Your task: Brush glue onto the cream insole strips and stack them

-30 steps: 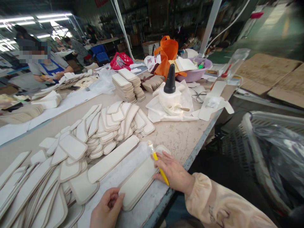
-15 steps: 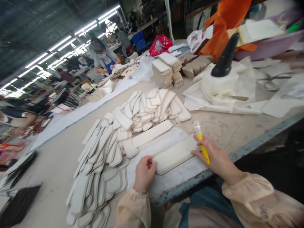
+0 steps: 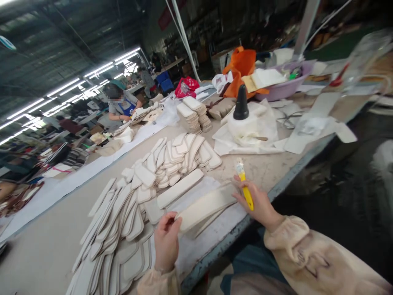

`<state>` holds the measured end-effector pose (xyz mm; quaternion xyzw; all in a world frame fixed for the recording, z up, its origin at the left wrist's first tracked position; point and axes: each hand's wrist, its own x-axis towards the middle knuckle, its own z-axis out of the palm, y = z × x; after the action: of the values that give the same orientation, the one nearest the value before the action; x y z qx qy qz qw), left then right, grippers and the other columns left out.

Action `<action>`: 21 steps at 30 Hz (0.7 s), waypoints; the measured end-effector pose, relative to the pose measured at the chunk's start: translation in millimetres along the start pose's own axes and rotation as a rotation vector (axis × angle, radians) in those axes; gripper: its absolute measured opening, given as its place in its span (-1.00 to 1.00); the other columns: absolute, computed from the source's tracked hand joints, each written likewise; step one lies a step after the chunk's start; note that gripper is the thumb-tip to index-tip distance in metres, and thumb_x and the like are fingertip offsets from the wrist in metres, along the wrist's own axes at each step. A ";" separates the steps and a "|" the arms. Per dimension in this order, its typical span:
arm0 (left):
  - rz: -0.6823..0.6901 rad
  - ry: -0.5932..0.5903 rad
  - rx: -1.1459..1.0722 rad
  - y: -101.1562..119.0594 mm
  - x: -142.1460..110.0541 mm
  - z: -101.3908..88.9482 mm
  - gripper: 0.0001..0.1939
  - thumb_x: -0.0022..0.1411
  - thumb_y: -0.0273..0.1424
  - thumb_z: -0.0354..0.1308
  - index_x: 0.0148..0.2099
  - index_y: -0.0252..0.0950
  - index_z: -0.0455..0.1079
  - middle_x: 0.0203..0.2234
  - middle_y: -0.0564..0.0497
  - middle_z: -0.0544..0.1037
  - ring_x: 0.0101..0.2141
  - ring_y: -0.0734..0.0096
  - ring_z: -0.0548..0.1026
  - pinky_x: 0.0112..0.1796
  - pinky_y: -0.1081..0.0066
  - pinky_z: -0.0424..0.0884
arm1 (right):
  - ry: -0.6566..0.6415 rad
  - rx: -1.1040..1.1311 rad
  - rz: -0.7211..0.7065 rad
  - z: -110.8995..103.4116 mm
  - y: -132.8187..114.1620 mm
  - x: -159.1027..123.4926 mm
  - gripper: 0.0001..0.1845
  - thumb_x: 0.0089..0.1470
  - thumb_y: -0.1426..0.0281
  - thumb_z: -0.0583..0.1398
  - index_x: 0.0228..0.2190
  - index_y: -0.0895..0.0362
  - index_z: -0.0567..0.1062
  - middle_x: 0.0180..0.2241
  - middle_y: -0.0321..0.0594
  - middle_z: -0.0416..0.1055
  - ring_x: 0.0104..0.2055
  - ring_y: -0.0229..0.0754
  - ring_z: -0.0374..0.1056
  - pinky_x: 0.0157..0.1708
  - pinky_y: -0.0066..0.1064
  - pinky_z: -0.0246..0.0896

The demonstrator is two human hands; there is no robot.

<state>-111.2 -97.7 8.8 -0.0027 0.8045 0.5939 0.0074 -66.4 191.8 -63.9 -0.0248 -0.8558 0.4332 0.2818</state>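
Cream-coloured strip (image 3: pixel 208 203), bowed above a second strip (image 3: pixel 210 223), hangs over the white sheet (image 3: pixel 215 239) at the table's (image 3: pixel 264 170) near edge. The left hand (image 3: pixel 167 241) pinches its eight-o'clock end; the right hand (image 3: pixel 253 200), clasping a yellow brush (image 3: pixel 247 196), fingers the two-o'clock end. From where I stand, the step looks like lifting or squaring up; the next move calls for steady support and bristles clear of the surface. Loose pieces (image 3: pixel 123 221) heap at nine o'clock.

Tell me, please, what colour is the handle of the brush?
The brush handle is yellow; it shows best in the head view.
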 end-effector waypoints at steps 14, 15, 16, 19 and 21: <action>-0.083 0.035 -0.797 108.0 48.1 68.9 -0.75 -0.03 -0.44 0.31 -0.25 -0.26 0.40 -0.42 0.13 0.59 -0.36 0.53 0.55 -0.24 0.51 0.45 | -0.011 0.480 0.128 -22.2 -32.2 -6.0 -0.73 0.08 0.28 0.22 -0.38 0.08 0.19 -0.40 -0.33 0.30 -0.31 -0.25 0.32 -0.33 -0.48 0.25; -0.092 0.028 -0.816 108.5 48.7 75.2 -0.78 0.00 -0.43 0.30 -0.24 -0.27 0.42 -0.41 0.11 0.60 -0.34 0.50 0.55 -0.23 0.49 0.46 | 0.049 0.450 0.152 -22.7 -32.6 -6.4 -0.71 0.07 0.27 0.23 -0.40 0.08 0.18 -0.47 -0.37 0.23 -0.40 -0.29 0.25 -0.41 -0.50 0.20; -0.102 0.015 -0.833 108.6 48.0 81.6 -0.79 0.03 -0.42 0.28 -0.23 -0.29 0.43 -0.38 0.07 0.61 -0.31 0.47 0.56 -0.21 0.47 0.46 | 0.100 0.432 0.175 -23.6 -33.2 -6.5 -0.69 0.06 0.26 0.24 -0.41 0.08 0.18 -0.50 -0.39 0.16 -0.46 -0.31 0.18 -0.46 -0.51 0.15; -0.126 -0.020 -0.872 105.9 41.1 99.6 -0.80 0.09 -0.43 0.25 -0.19 -0.33 0.45 -0.32 -0.02 0.62 -0.25 0.39 0.57 -0.16 0.39 0.48 | 0.157 0.449 0.221 -28.6 -35.2 -5.8 -0.67 0.04 0.22 0.25 -0.38 0.08 0.19 -0.48 -0.38 0.13 -0.45 -0.31 0.13 -0.46 -0.51 0.13; -0.132 -0.020 -0.895 102.7 36.0 108.5 -0.81 0.10 -0.47 0.24 -0.19 -0.34 0.45 -0.33 -0.04 0.63 -0.25 0.38 0.58 -0.16 0.38 0.48 | 0.156 0.466 0.244 -31.9 -35.4 -6.0 -0.66 0.03 0.20 0.25 -0.35 0.08 0.20 -0.42 -0.36 0.14 -0.39 -0.30 0.13 -0.41 -0.51 0.13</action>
<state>-147.6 36.4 74.4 -0.0512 0.4667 0.8814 0.0514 -38.2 191.2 -25.0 -0.0954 -0.6996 0.6458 0.2907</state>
